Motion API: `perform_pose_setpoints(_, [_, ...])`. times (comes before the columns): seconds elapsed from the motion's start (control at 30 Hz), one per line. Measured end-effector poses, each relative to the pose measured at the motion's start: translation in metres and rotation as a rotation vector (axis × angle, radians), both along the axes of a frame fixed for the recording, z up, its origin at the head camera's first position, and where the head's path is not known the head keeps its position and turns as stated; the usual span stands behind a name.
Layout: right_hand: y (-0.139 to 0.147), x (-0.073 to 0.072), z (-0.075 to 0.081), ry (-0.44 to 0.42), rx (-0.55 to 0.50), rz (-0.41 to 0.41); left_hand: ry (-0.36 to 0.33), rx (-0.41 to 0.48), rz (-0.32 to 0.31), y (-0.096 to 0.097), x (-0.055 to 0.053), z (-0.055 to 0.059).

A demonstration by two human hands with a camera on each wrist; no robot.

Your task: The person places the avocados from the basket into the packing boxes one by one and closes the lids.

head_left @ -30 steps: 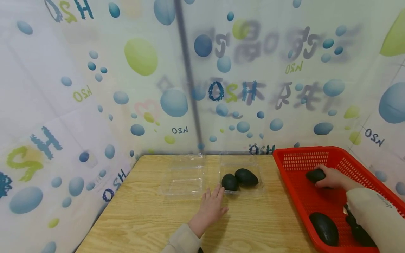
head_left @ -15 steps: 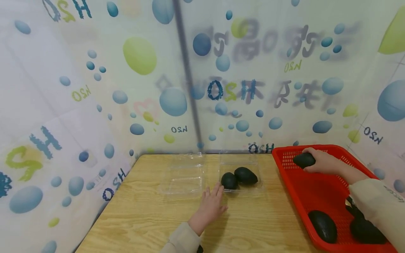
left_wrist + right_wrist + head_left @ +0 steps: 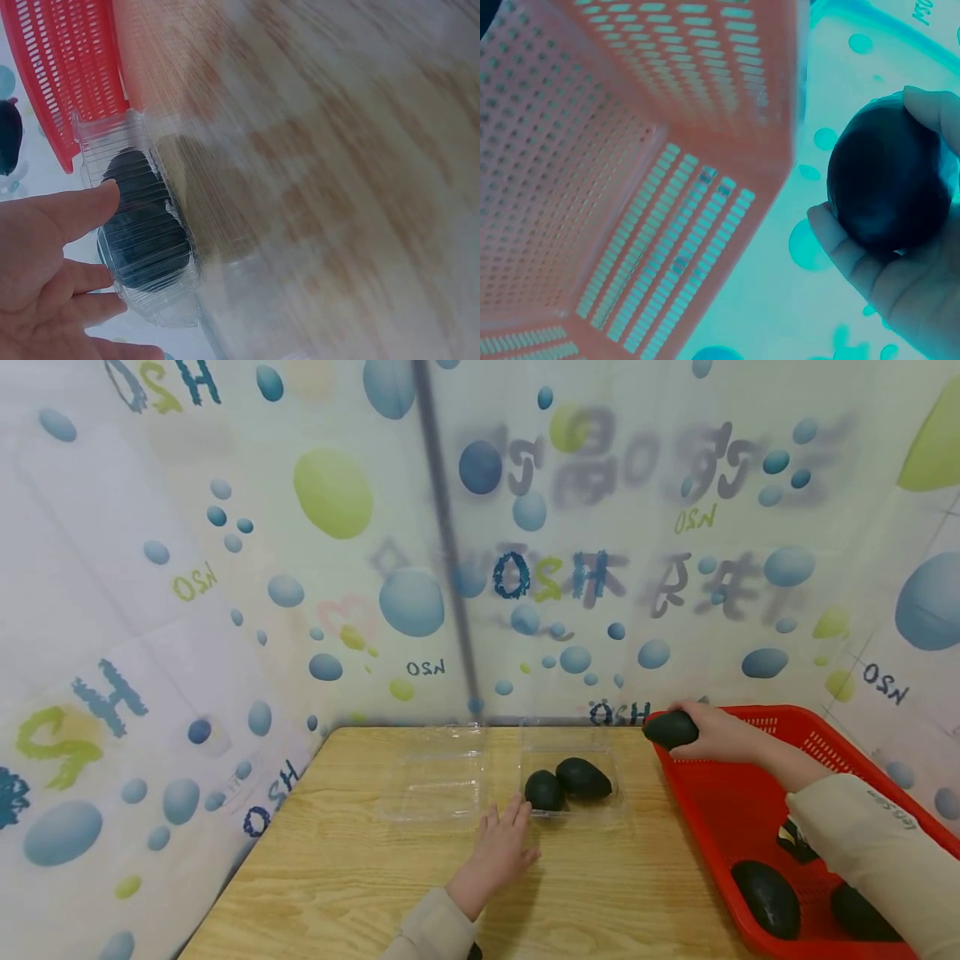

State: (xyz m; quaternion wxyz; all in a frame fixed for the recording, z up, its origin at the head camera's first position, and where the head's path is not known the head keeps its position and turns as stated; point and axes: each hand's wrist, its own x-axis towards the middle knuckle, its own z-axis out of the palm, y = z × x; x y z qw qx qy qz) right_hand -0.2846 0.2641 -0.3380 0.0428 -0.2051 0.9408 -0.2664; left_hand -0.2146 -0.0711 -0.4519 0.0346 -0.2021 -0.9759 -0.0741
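A printed sheet (image 3: 480, 518) stands behind a wooden desk (image 3: 360, 893). A red basket (image 3: 738, 810) with perforated walls occupies the right end of the desk. To its left, toward the back, two clear plastic boxes are set side by side: the left box (image 3: 442, 793) and the right box (image 3: 588, 811).

The left hand (image 3: 501, 852) is in front of the boxes. Its grip is spread, with the fingers extended and the thumb apart. The fingertips reach the near left corner of the right box; in the left wrist view, the thumb tip overlaps the box wall. Applied pressure cannot be told.

The right hand (image 3: 708, 733) is raised at the far left corner of the red basket. Its grip is parted to the width of the held avocado (image 3: 670, 729), with the thumb on one side and curled fingers on the other. The held avocado is at the basket rim, apart from the right box.

Two boxed avocados (image 3: 583, 779) lie side by side in the right box. A loose avocado (image 3: 767, 900) lies in the near left part of the basket. Beside it, a further avocado (image 3: 861, 913) is partly hidden by the right sleeve (image 3: 862, 843).
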Motion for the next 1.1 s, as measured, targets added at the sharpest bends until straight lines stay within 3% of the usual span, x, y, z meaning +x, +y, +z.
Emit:
perform_pose_setpoints(0.6, [-0.059, -0.012, -0.018, -0.035, 0.002, 0.127, -0.014, -0.011, 0.018, 0.001, 0.002, 0.002])
perform_pose_setpoints(0.97, [-0.098, -0.019, -0.030, -0.029, 0.079, 0.243, -0.009, 0.000, 0.026, -0.001, 0.001, -0.001])
perform_pose_setpoints(1.1, [-0.106, -0.019, -0.036, -0.038, 0.104, 0.241, -0.009, 0.000, 0.020, 0.000, 0.001, 0.000])
